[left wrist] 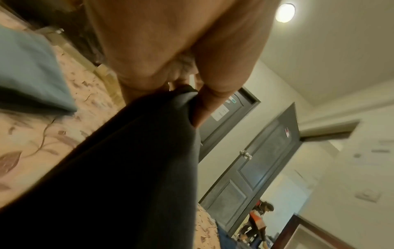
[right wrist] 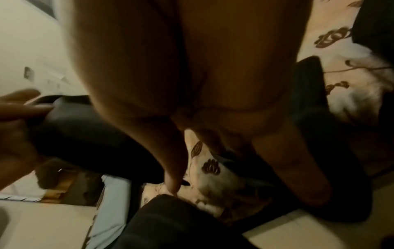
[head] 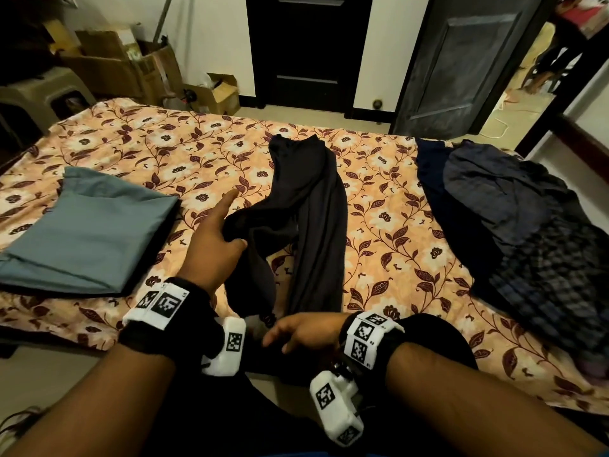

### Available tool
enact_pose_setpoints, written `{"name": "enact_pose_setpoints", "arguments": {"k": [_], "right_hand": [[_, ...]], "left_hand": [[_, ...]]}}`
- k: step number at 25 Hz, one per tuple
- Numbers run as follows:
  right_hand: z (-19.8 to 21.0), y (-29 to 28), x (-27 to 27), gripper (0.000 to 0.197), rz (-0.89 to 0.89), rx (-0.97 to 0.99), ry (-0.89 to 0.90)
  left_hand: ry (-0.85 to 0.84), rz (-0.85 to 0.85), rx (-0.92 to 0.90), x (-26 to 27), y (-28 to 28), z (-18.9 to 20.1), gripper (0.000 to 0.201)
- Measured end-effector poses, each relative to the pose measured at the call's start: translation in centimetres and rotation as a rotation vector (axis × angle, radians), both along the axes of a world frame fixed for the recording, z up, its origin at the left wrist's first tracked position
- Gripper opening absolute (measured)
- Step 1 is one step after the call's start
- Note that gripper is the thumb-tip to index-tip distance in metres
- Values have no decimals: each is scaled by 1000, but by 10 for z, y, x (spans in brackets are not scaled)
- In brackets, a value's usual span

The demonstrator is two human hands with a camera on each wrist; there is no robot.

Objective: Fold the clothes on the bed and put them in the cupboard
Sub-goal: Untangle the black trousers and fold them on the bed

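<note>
Two coded wrist tags [head: 163, 303], no readable words

My left hand [head: 214, 239] reaches forward, index finger pointing out straight while thumb and the other fingers [left wrist: 204, 104] pinch dark cloth. My right hand [head: 306, 331] sits lower, palm down, fingers loosely spread, gripping nothing.

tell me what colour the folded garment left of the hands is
Muted grey-blue folded garment, clearest in the head view.
</note>
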State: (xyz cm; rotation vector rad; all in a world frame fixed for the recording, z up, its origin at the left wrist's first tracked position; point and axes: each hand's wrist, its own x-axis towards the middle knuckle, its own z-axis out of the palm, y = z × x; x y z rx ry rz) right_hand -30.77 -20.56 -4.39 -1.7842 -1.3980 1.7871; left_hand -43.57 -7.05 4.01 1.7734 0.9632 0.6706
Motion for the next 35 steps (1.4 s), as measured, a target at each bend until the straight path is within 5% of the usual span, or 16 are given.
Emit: {"name": "enact_pose_setpoints", "arguments": {"k": [3,5,7,10,12,14,19,24,26,28,30,33,35], "right_hand": [[11,3,-11,41,-10,37,241],[13,3,-3,34,-110,-35,428],[20,3,8,24,-408,6,415],[44,2,36,27,-948,144,311],[57,-2,50,49,-913,96,365],[56,-8,54,48,-843,38,310],[33,-4,52,35,-977,-10,352],[24,24,42,25,-873,-81,219],[25,36,37,10,-846,-25,235],[16,47,37,19,-862,34,124],[2,55,43,19,-887,62,-27],[-14,57,47,2,-898,-22,-24],[-20,68,49,30,-915,-61,162]], "left_hand": [[319,3,266,-2,6,3,81],[356,56,310,-1,3,6,76],[303,110,319,0,-10,14,72],[131,-97,24,8,-41,19,76],[123,-455,-317,17,-68,12,83],[192,-624,-346,27,-82,-11,78],[101,-233,-459,25,-70,-41,45],[-381,-40,-856,15,-61,-30,43],[-283,-10,-855,9,-56,-34,41],[47,49,-621,1,-46,-47,29],[179,172,-555,-3,-34,-53,20],[-238,206,-841,2,-30,-51,25],[-528,115,-1061,8,-33,-33,27]]}}
